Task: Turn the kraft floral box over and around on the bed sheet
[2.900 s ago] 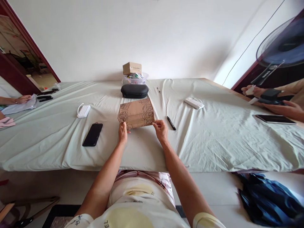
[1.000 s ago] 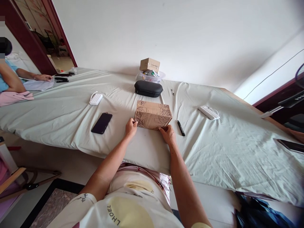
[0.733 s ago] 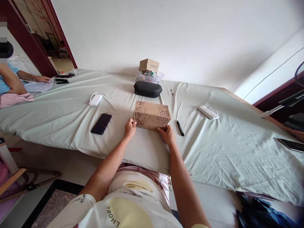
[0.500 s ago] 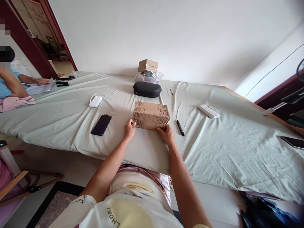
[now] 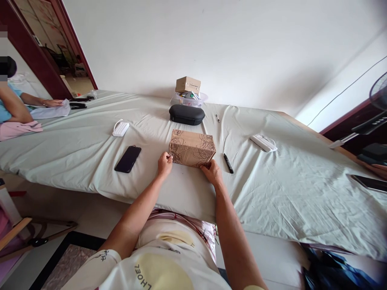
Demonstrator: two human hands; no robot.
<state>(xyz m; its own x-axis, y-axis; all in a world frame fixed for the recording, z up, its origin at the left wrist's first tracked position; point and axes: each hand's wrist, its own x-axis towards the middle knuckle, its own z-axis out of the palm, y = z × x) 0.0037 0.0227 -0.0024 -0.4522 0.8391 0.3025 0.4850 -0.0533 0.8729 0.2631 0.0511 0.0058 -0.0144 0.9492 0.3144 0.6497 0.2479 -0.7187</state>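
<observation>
A brown box with dark flower drawings on it rests on the pale green sheet of the table. My left hand is at its near left corner, fingers curled and pinching the paper there. At the near right corner my right hand presses on the box's lower edge with bent fingers. Both forearms reach in from the bottom of the view.
A black phone lies left of the box, a black marker right of it. Behind are a black case, a small cardboard box on a clear tub, white gadgets. Another person's hand rests far left.
Since 2.9 s ago the view has swung left and the box sits flat rather than tipped up. Over the last second my hands have stayed on the near corners.
</observation>
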